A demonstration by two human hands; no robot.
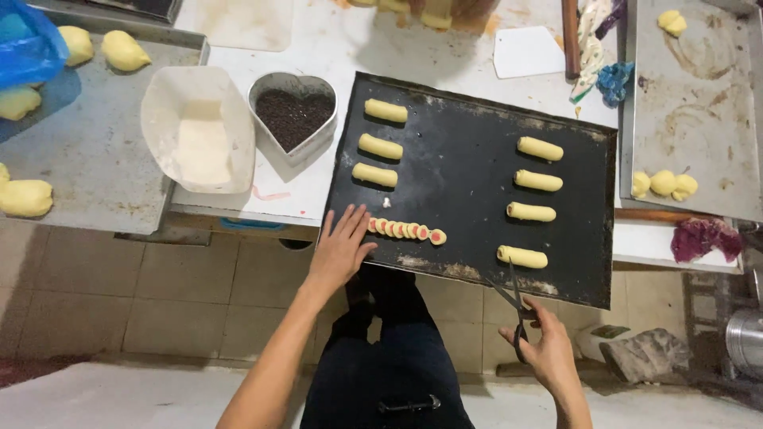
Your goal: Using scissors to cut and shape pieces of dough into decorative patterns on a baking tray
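1. The sliced roll [404,230], lower centre of the black tray [469,159], is cut into filled rounds.
2. Left hand [342,250] rests spread beside it, holding nothing.
3. Right hand [548,349] fingers grip scissors [513,306] at the tray's lower edge.
4. Seven dough logs [540,148] remain whole.

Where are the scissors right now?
In the head view the scissors are in the right hand, lower right, blades pointing up over the black baking tray near the closest dough roll.
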